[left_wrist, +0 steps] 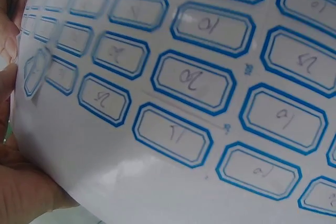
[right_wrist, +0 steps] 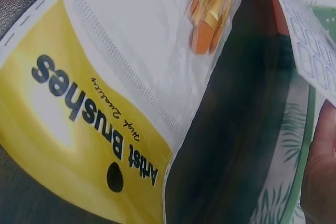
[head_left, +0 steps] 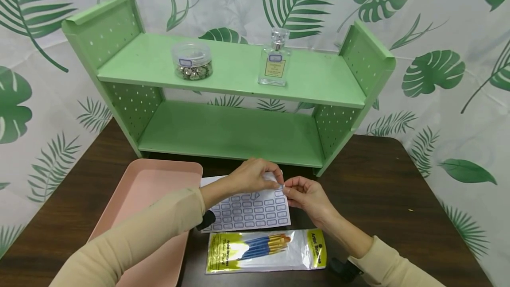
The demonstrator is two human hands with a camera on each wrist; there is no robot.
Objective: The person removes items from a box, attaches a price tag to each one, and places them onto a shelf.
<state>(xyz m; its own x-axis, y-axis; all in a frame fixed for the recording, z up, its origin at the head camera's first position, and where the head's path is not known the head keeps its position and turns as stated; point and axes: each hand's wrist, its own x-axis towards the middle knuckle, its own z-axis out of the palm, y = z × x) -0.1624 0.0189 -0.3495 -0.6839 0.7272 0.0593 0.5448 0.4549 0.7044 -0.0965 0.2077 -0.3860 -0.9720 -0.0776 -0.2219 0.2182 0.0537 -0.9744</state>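
A white sheet of blue-bordered sticker labels [head_left: 249, 216] lies before the shelf, its far side lifted and bent. My left hand [head_left: 253, 176] grips the sheet's far edge near the right corner. Opposite it, my right hand [head_left: 304, 196] pinches at a label by the sheet's right edge, fingertips close to the left thumb. In the left wrist view, one sticker label [left_wrist: 35, 74] stands tilted out of its row beside the fingers, and handwritten figures show on the others. The right wrist view catches only the sheet's edge [right_wrist: 310, 40] and part of a hand.
A bag of artist brushes [head_left: 266, 251] lies in front of the sheet. A pink tray [head_left: 159, 169] is at left. The green shelf [head_left: 239, 132] behind bears a labelled clear jar [head_left: 192, 61] of metallic pieces and a labelled glass perfume bottle [head_left: 275, 63].
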